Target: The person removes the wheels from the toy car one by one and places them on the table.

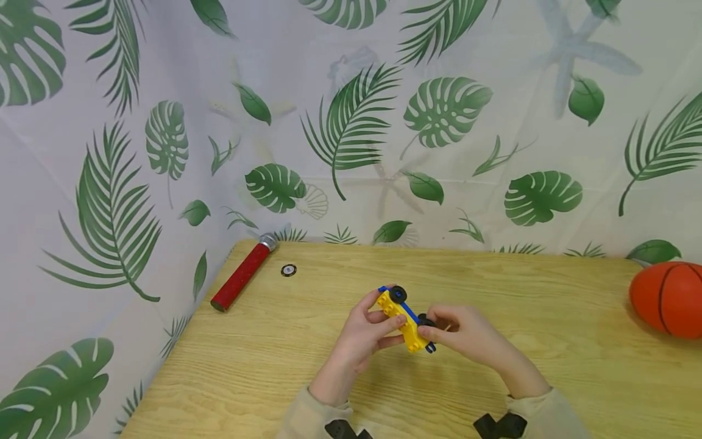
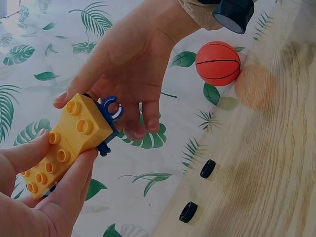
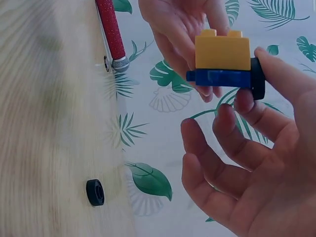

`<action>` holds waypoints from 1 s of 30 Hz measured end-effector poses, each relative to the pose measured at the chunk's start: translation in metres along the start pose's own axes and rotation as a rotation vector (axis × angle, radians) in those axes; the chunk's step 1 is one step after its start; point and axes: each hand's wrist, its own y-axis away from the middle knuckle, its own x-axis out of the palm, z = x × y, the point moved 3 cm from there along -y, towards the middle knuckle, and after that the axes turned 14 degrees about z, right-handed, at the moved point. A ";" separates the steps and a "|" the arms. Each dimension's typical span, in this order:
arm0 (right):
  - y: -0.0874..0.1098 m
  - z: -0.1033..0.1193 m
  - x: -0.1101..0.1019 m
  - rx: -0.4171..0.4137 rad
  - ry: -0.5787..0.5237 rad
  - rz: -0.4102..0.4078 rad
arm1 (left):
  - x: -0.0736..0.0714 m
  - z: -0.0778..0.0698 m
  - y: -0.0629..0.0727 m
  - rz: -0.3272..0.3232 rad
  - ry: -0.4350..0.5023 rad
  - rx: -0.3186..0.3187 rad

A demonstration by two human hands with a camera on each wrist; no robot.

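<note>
A yellow building-block toy car [image 1: 411, 336] with a blue base is tilted above the table. My left hand [image 1: 359, 334] grips its sides between thumb and fingers, studs facing left in the head view. A blue hook [image 2: 111, 107] projects from the end nearer me. At that end my right hand [image 1: 474, 334] pinches a black wheel [image 3: 258, 79] against the base, between thumb and fingers. The opposite side shows a short bare blue stub [image 3: 190, 76]. In the left wrist view two loose black wheels [image 2: 188, 212] rest on the table beyond the toy.
On the wooden table [image 1: 263, 366], a red microphone [image 1: 241, 274] lies at the far left, with a small black-and-white disc [image 1: 289, 270] beside it. An orange ball with black lines [image 1: 669, 299] sits at the right edge. A leaf-patterned cloth [image 1: 356, 213] hangs behind.
</note>
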 end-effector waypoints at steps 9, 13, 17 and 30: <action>0.000 -0.004 0.003 0.000 -0.133 0.170 | 0.003 0.000 0.001 0.058 -0.011 -0.045; 0.001 -0.004 0.003 0.005 -0.175 0.235 | 0.003 0.001 0.002 0.088 -0.028 -0.065; 0.001 -0.003 0.003 -0.009 -0.209 0.254 | 0.004 0.001 0.002 0.094 -0.037 -0.076; 0.001 -0.007 0.006 -0.046 -0.327 0.226 | 0.004 0.001 0.002 0.049 -0.010 -0.056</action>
